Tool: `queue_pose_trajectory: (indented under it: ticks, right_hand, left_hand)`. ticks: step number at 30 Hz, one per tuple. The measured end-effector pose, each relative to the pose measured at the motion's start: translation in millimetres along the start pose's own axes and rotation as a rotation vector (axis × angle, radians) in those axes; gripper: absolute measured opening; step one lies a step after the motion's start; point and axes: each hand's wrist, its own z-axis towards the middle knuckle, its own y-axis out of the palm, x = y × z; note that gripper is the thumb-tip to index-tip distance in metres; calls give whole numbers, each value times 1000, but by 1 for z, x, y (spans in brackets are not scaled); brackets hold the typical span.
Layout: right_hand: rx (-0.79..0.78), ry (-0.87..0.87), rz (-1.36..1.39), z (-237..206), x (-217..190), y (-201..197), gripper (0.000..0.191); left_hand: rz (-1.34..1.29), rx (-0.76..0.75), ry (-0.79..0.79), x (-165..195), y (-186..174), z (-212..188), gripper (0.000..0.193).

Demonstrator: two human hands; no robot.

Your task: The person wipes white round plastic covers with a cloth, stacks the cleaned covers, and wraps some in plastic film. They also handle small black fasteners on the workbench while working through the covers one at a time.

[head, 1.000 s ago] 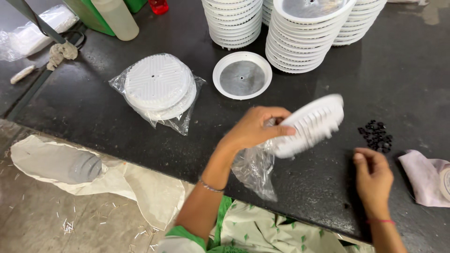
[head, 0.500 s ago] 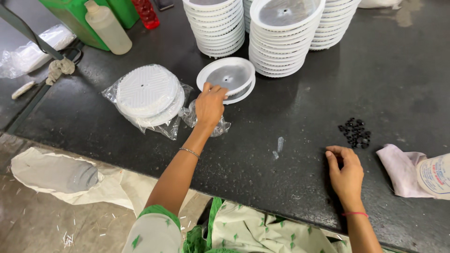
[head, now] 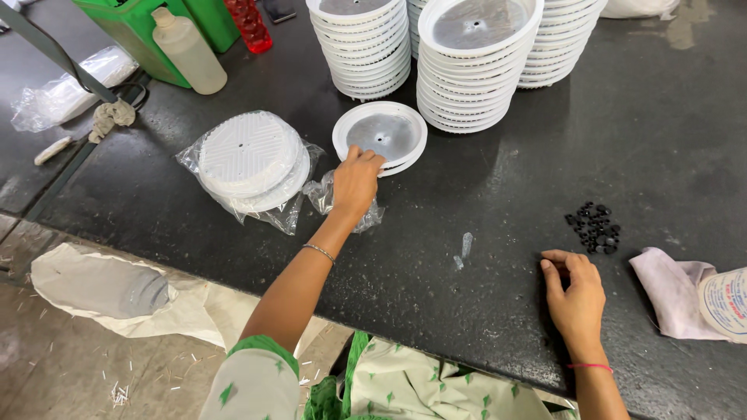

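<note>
My left hand [head: 356, 183] reaches across the dark table and lies on a crumpled clear plastic bag [head: 327, 194]. Its fingertips touch the near rim of a white round disc [head: 381, 134] with a grey centre, which lies flat on another disc. To the left of that lies a clear bag holding white ribbed discs [head: 249, 159]. My right hand [head: 576, 294] rests flat near the table's front edge, fingers loosely apart and holding nothing. A small heap of black parts [head: 595, 227] is just beyond it.
Tall stacks of white discs [head: 475, 70] stand at the back. A green container [head: 144, 39], a pale bottle [head: 187, 50] and a red bottle [head: 249, 23] are at back left. A pink cloth [head: 673, 292] and a labelled roll [head: 727, 299] lie at right. A white sack [head: 101, 288] lies on the floor.
My left hand carried a white disc from front right to the spot beside the bagged discs, set it down, then drew back onto the plastic bag. My right hand stayed put.
</note>
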Motion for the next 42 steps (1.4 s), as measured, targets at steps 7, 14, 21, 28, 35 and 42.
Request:
queue_pose_trajectory:
  ticks: [7, 14, 21, 28, 35, 42]
  right_hand:
    - [-5, 35, 11, 1, 2, 0, 14]
    - [-5, 15, 6, 1, 1, 0, 14]
    - [-9, 6, -8, 1, 3, 0, 14]
    - [-4, -77, -52, -1, 13, 3, 12]
    - [-6, -128, -42, -4, 23, 6, 9]
    - [-9, -146, -69, -5, 28, 7, 9]
  left_hand:
    - [-17, 92, -68, 9, 13, -4, 13]
    - [90, 16, 11, 6, 16, -2, 22]
    - [110, -11, 14, 2, 22, -5, 21]
    - [30, 1, -85, -4, 30, 11, 14]
    - [-224, 181, -236, 8, -36, -5, 30]
    - [117, 547, -943, -109, -132, -57, 75]
